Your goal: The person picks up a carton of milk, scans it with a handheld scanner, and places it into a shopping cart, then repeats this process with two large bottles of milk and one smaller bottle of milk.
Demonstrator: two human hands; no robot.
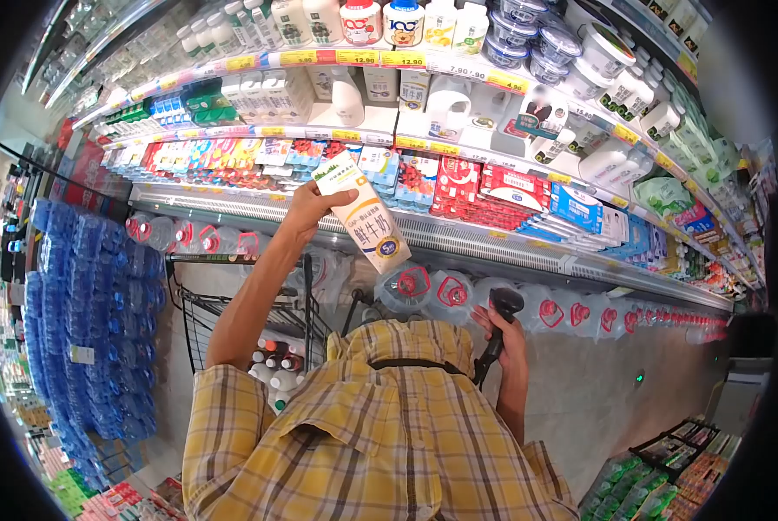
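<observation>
My left hand [309, 211] is closed around a milk carton [370, 221], white at the top and beige below, with Chinese lettering. The carton is held tilted in front of the chilled shelves. Lower and to the right, my right hand [508, 340] holds a black handle-shaped object with a rounded head [505, 303], close to my waist. Its exact kind I cannot make out. Near my left forearm stands a black wire cart [200, 317], with several bottles [283, 379] in it.
Chilled shelves [354, 136] hold milk jugs, cartons, tubs and colourful packs. Large water bottles [452, 293] line the floor along the shelf base. Blue-wrapped bottle stacks [89, 321] rise at the left. A rack with green packs [632, 486] is at the lower right.
</observation>
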